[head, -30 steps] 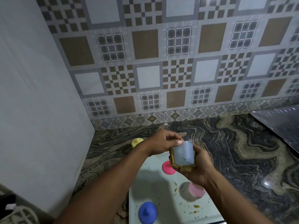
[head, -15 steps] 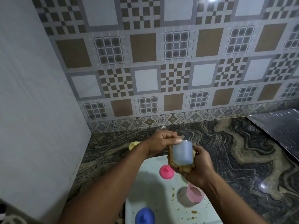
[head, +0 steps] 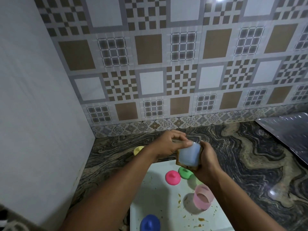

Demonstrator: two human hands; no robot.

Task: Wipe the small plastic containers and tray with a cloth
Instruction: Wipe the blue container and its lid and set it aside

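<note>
A pale blue plastic container is held above the white tray. My left hand grips its top rim. My right hand cups it from the right and below with a brown cloth pressed around it. On the tray lie a pink lid, a green lid, a blue lid and a pink container standing upright. Yellowish crumbs and smears dot the tray near the pink container.
A yellow lid sits on the dark marbled counter left of my left wrist. A tiled wall stands behind, a plain white panel at the left. A metal sheet lies at the far right.
The view has tilted slightly, bringing the green lid into sight. The blue container has tilted in my hands, with the cloth still around it.
</note>
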